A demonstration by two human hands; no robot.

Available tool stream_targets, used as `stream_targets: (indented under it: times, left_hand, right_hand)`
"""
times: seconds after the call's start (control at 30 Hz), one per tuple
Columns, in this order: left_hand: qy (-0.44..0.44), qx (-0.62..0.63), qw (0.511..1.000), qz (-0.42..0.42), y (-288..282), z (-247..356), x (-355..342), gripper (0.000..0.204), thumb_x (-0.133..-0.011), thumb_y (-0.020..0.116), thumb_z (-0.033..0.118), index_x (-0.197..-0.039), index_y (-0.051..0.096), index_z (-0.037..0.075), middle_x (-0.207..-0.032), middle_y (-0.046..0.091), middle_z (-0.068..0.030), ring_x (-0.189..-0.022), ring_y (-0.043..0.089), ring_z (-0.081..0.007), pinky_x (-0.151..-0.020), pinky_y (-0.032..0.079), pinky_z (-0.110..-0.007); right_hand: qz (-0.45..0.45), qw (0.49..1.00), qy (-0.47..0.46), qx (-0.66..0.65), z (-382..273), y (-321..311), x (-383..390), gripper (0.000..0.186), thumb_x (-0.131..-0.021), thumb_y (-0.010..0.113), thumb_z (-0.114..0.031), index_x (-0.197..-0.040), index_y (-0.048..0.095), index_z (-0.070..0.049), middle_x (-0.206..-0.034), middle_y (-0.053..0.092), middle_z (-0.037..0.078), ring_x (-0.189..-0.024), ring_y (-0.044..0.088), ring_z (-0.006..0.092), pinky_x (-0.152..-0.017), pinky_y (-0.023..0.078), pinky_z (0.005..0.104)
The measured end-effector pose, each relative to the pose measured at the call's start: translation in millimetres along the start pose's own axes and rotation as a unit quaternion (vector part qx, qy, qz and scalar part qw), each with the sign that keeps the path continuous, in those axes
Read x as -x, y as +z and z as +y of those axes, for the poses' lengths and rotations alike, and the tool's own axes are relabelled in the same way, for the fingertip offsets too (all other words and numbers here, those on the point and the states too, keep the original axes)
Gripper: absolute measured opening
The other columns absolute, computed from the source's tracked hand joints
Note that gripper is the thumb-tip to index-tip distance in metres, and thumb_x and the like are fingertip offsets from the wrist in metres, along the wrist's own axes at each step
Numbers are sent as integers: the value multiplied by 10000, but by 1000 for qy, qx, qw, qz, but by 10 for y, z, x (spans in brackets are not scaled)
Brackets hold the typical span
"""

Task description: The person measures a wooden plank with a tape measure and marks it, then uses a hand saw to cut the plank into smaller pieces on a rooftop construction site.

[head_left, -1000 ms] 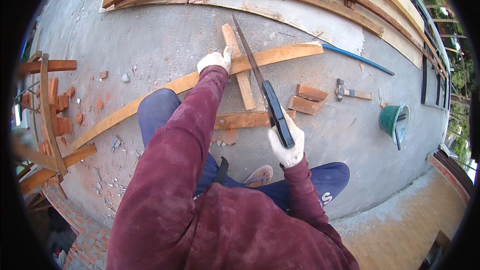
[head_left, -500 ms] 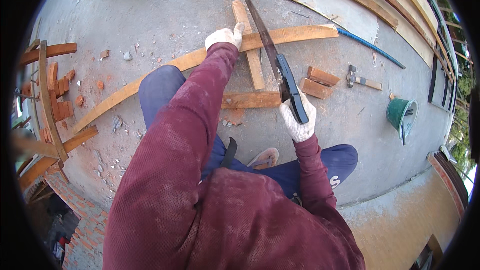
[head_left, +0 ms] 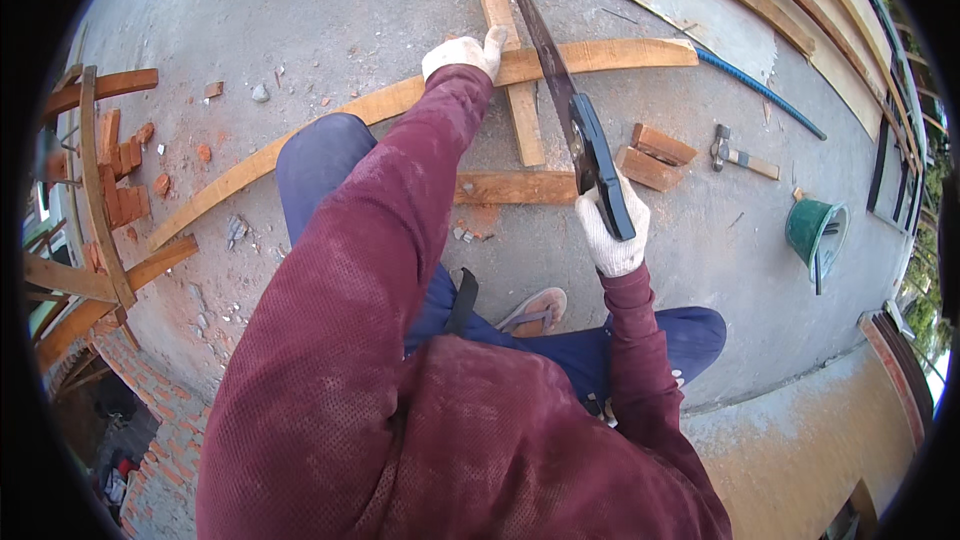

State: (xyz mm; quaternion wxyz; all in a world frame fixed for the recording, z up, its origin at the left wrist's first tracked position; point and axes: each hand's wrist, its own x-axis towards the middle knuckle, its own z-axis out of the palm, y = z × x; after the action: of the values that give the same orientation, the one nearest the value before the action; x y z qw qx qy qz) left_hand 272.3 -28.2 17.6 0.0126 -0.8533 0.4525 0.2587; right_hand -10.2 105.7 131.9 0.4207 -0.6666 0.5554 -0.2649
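Right hand (head_left: 612, 232), in a white work glove, is clenched around the dark handle of a handsaw (head_left: 570, 110). The saw blade runs up and to the far left from the handle, crossing over a long wooden plank (head_left: 400, 100). Cannot tell whether the teeth actually touch the wood.

Left hand (head_left: 462, 52), also gloved, presses flat-ish on the long wooden plank just left of the blade, fingers curled over its far edge, thumb pointing toward a short wooden batten (head_left: 515, 80). So it holds the plank down rather than gripping it fully.

The plank lies on the concrete floor (head_left: 300, 20), running from near left to far right in a curve from the lens. The short wooden batten lies across it, pointing near to far, right at the left hand. A second short board (head_left: 515, 187) lies near the person, crosswise, just beside the right glove.

Right of the saw handle: two small wood blocks (head_left: 655, 155), touching each other. Further right a hammer (head_left: 740, 155) lies flat, well apart from the blocks. A green bucket (head_left: 815, 230) stands at the right, a blue rod (head_left: 760, 90) beyond it on the far side.

Brick fragments (head_left: 120, 165) sit at the left, near a wooden frame (head_left: 95, 180). Person wears maroon sleeves, blue trousers, a sandal (head_left: 535, 308) near the right knee.
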Motion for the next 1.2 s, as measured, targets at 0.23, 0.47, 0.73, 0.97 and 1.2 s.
stream_targets:
  times: [0.23, 0.47, 0.73, 0.97, 1.2]
  left_hand:
    - [-31, 13, 999, -28, -92, -13, 99, 889, -1011, 211, 744, -1103, 806, 90, -1086, 771, -182, -1070, 728, -349, -948, 534, -463]
    - [-2, -14, 1000, -3, -78, 84, 34, 900, -1008, 213, 753, -1072, 812, 85, -1081, 773, -174, -1076, 728, -342, -949, 532, -464]
    - [-35, 19, 999, -19, -42, -50, 72, 895, -1002, 202, 764, -1131, 796, 107, -1089, 770, -175, -1078, 722, -360, -961, 527, -472]
    - [-16, -6, 1000, -12, -138, 108, 60, 905, -996, 228, 767, -1114, 801, 76, -1127, 759, -197, -1101, 718, -359, -951, 536, -459]
    - [-29, 0, 999, -19, -49, -31, 14, 872, -1011, 232, 739, -1152, 789, 83, -1171, 746, -202, -1123, 710, -345, -968, 531, -455]
  right_hand:
    - [-78, 930, 292, 210, -1199, -1060, 1411, 494, -825, 586, 46, -1312, 668, 28, -1025, 785, 166, -855, 789, 223, -736, 593, 319]
    - [17, 1000, -15, -18, 133, -47, -2, 174, -887, 718, -36, -1050, 683, 12, -738, 619, 2, -656, 514, 63, -600, 475, 277]
    - [-37, 966, 203, 158, -1023, -1026, 1396, 305, -894, 608, -25, -1185, 680, 32, -770, 732, 113, -637, 712, 170, -607, 543, 306]
    - [13, 999, -39, 17, 238, -16, -68, 421, -864, 722, -47, -1275, 661, 18, -783, 686, 103, -645, 671, 207, -658, 542, 333]
    - [-75, 967, 200, 136, -1052, -1030, 1387, 538, -811, 607, 34, -1348, 628, 47, -987, 760, 196, -745, 766, 250, -773, 589, 303]
